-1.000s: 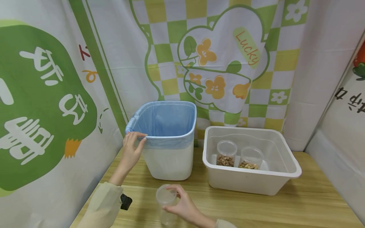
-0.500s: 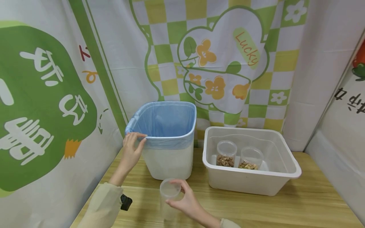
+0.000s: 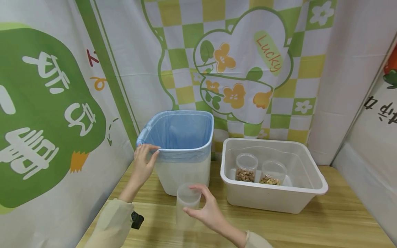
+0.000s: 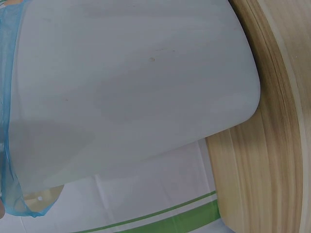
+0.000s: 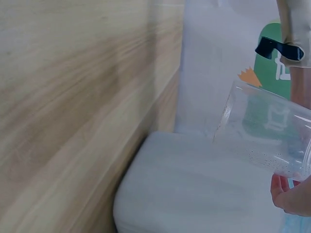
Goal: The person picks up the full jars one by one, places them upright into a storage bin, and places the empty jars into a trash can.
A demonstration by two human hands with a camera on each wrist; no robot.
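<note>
In the head view my left hand (image 3: 144, 163) grips the front left rim of the white trash bin (image 3: 190, 172), fingers over the edge and thumb at the front. A blue bag (image 3: 186, 129) lines the bin and folds over its rim. My right hand (image 3: 210, 210) holds a clear plastic jar (image 3: 185, 218) around its top, in front of the bin. Upright in the head view, the jar (image 5: 265, 131) is off the table in the right wrist view, with small specks on its wall. The bin's pale side (image 4: 136, 87) fills much of the left wrist view.
Right of the bin stands a white plastic tub (image 3: 266, 198). Inside are two clear jars, one with brown nuts (image 3: 245, 174) and one with paler nuts (image 3: 270, 180). Printed curtains (image 3: 173, 41) enclose the wooden table (image 3: 338, 206) at the back and sides.
My right hand and the jar have moved away from me and slightly right, closer to the bin's front. My left hand has stayed on the rim.
</note>
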